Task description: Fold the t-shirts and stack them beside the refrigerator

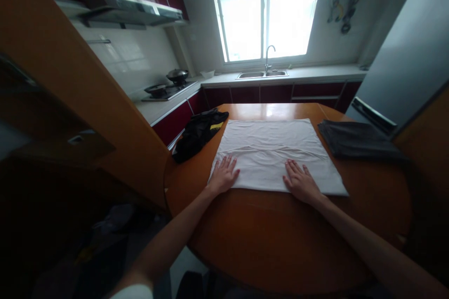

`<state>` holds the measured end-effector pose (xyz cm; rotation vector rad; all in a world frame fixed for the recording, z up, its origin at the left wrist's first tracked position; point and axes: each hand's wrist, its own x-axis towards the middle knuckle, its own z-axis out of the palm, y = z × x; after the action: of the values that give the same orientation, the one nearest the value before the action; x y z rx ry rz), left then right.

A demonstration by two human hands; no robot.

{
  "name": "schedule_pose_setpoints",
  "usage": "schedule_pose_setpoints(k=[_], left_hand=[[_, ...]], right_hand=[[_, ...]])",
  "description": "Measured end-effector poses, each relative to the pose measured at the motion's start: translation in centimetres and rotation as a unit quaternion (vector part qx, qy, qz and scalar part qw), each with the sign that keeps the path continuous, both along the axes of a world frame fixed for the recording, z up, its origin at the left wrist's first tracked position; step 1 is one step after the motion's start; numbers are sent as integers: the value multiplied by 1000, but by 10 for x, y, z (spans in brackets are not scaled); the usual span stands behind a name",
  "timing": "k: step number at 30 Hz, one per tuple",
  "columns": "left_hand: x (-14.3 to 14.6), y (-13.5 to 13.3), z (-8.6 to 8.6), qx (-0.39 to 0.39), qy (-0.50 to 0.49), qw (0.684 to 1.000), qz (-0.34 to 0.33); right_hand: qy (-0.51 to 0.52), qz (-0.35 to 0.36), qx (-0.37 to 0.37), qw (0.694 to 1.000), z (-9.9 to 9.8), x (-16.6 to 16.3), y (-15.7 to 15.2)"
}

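Note:
A white cloth point(273, 149) lies spread flat, roughly square, on a round wooden table point(280, 238). My left hand point(223, 175) rests palm down on the cloth's near left corner, fingers stretched out and slightly apart. My right hand point(300, 181) lies flat on the cloth's near edge, right of the middle, fingers extended too. Neither hand holds anything. A shallow crease runs across the cloth just beyond my fingertips.
A crumpled black garment with a yellow tag point(198, 133) lies at the table's left edge. A folded dark grey cloth point(354, 139) sits at the right. Behind are a counter with sink and tap point(266, 71), a stove with pans point(168, 88), and a grey fridge point(403, 65).

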<state>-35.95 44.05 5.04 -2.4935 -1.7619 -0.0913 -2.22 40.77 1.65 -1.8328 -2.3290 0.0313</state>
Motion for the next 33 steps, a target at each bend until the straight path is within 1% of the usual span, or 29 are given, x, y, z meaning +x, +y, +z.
schedule_pose_setpoints(k=[9, 13, 15, 18, 20, 22, 24, 27, 30, 33], left_hand=[[-2, 3, -5, -11, 2, 1000, 9], [-3, 6, -7, -4, -2, 1000, 4], [-4, 7, -7, -4, -2, 1000, 4], [-5, 9, -8, -10, 2, 1000, 6], [-6, 10, -9, -10, 6, 1000, 6], [-6, 11, -11, -8, 7, 1000, 6], [-6, 12, -12, -5, 7, 1000, 5], [-7, 13, -10, -17, 2, 1000, 4], [-13, 14, -3, -39, -29, 999, -2], [-27, 17, 1, -12, -58, 998, -25]], right_hand=[[16, 1, -17, 1000, 6, -2, 0], [38, -6, -29, 999, 17, -1, 1], [51, -10, -14, 999, 25, 6, 3], [47, -28, 25, 998, 32, 28, 6], [30, -46, 29, 998, 30, 47, 6], [15, -65, 12, 998, 23, 64, 5], [5, -77, -1, 997, 14, 74, 3], [-1, -77, 0, 997, 7, 77, 3], [4, -75, 1, 997, 7, 75, 4], [24, -81, 35, 996, 9, 76, 3]])
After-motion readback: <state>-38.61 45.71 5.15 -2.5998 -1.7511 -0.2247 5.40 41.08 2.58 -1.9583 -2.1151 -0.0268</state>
